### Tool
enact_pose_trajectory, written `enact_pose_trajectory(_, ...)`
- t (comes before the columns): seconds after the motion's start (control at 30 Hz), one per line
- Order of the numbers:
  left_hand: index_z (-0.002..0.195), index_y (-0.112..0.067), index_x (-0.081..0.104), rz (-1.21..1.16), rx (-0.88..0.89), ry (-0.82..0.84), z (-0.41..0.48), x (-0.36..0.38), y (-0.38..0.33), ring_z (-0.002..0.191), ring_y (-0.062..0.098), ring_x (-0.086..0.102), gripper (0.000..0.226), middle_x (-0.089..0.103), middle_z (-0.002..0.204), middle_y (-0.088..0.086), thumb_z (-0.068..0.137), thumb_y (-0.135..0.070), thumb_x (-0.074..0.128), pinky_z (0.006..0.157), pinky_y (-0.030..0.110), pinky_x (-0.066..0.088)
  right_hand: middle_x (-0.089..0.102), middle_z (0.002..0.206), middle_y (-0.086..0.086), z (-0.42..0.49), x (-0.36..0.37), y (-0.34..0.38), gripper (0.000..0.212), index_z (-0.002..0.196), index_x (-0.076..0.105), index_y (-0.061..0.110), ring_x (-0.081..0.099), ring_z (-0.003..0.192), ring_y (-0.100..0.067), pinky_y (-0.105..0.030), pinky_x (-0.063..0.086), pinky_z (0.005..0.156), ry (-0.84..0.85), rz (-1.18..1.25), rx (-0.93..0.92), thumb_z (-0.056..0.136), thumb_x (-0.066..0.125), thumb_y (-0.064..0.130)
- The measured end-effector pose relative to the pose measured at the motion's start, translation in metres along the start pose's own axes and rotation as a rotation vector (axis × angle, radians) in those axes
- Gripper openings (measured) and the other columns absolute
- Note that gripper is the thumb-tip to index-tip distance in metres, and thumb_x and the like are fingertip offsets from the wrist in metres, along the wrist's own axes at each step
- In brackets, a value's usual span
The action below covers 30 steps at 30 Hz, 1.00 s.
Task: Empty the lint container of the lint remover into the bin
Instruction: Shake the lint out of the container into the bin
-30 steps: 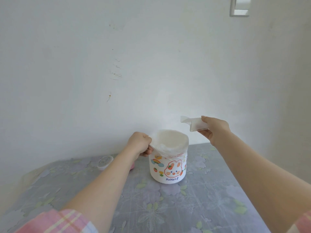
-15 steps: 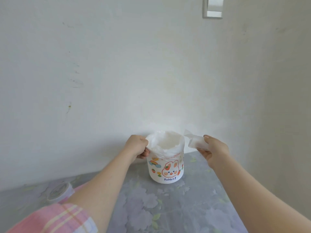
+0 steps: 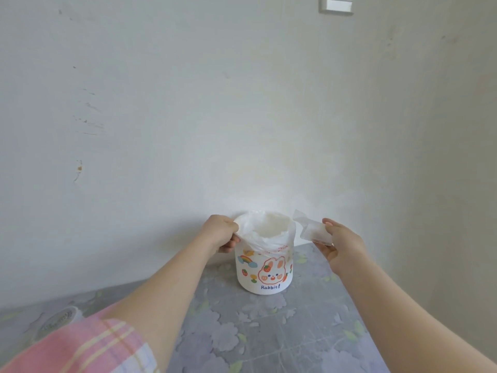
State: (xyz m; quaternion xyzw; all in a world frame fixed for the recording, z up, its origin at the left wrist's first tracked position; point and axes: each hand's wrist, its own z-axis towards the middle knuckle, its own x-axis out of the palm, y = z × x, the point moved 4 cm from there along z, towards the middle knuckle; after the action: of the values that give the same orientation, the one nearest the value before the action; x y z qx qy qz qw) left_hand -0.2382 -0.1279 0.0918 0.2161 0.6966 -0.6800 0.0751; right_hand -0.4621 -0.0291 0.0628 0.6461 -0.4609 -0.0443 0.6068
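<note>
Clear lint container (image 3: pixel 314 232) tilted beside lined white rabbit-print bin (image 3: pixel 265 273).

By the left hand (image 3: pixel 221 232), a white bin (image 3: pixel 263 270) printed with an orange rabbit; by the right hand (image 3: pixel 340 244), a translucent white container (image 3: pixel 313 232); below, grey floral cloth (image 3: pixel 269 332).

Table (image 3: pixel 269 332) w/ grey cloth, pale flower and leaf print, takes up the bottom of the view. Roll of tape (image 3: pixel 57 320) lies flat near the table's left edge, partly hidden by a pink plaid sleeve (image 3: pixel 80 348). White wall (image 3: pixel 188 117) behind, w/ scuffs and a small brownish mark at left. Pale switch plate (image 3: pixel 336 5) up top, cut off by the frame's edge.
</note>
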Motion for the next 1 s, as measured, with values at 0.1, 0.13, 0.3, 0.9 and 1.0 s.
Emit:
enact_pose_trajectory(0.1, 0.104, -0.015, 0.055, 0.032, 0.027, 0.013, -0.006, -0.006, 0.001, 0.049, 0.013, 0.037, 0.014, 0.054, 0.066, 0.003, 0.095, -0.026, 0.052, 0.042, 0.021, 0.037, 0.056, 0.114, -0.013, -0.005, 0.004, -0.001, 0.023, 0.112, 0.066, 0.004, 0.058, 0.099, -0.03, -0.034, 0.052, 0.08, 0.005, -0.011, 0.002, 0.092, 0.055, 0.003)
enact_pose_trajectory(0.13, 0.105, -0.016, 0.054, 0.039, 0.036, 0.007, -0.008, -0.01, 0.002, 0.05, 0.014, 0.037, 0.019, 0.055, 0.068, 0.003, 0.095, -0.031, 0.052, 0.046, 0.023, 0.036, 0.056, 0.114, -0.013, -0.008, 0.005, -0.002, 0.022, 0.11, 0.066, 0.004, 0.058, 0.098, -0.03, -0.033, 0.052, 0.08, 0.004, -0.015, 0.005, 0.091, 0.056, 0.003)
enact_pose_trajectory(0.3, 0.108, -0.016, 0.051, 0.081, 0.05, -0.053, -0.021, -0.032, 0.009, 0.052, 0.015, 0.041, 0.028, 0.058, 0.074, 0.004, 0.094, -0.04, 0.049, 0.049, 0.024, 0.036, 0.06, 0.109, -0.013, -0.027, 0.015, -0.001, 0.025, 0.109, 0.064, 0.003, 0.06, 0.093, -0.028, -0.032, 0.052, 0.077, 0.041, -0.037, -0.01, 0.084, 0.065, 0.001)
enact_pose_trajectory(0.9, 0.1, -0.013, 0.068, 0.192, 0.045, -0.354, -0.116, -0.194, 0.076, 0.086, 0.025, 0.061, 0.026, 0.064, 0.099, 0.007, 0.085, -0.033, 0.062, 0.086, 0.039, 0.055, 0.064, 0.093, -0.013, -0.137, 0.091, -0.037, 0.048, 0.115, 0.058, -0.002, 0.064, 0.073, -0.021, -0.034, 0.051, 0.095, 0.336, -0.168, -0.023, 0.07, 0.072, -0.013)
enact_pose_trajectory(1.0, 0.114, -0.014, 0.064, 0.231, -0.016, -0.366, -0.131, -0.214, 0.102, 0.108, 0.025, 0.059, 0.04, 0.062, 0.119, 0.008, 0.08, -0.036, 0.07, 0.097, 0.036, 0.047, 0.066, 0.09, -0.011, -0.149, 0.103, -0.051, 0.05, 0.114, 0.058, 0.001, 0.065, 0.077, -0.022, -0.037, 0.048, 0.101, 0.37, -0.232, 0.002, 0.069, 0.072, -0.015)
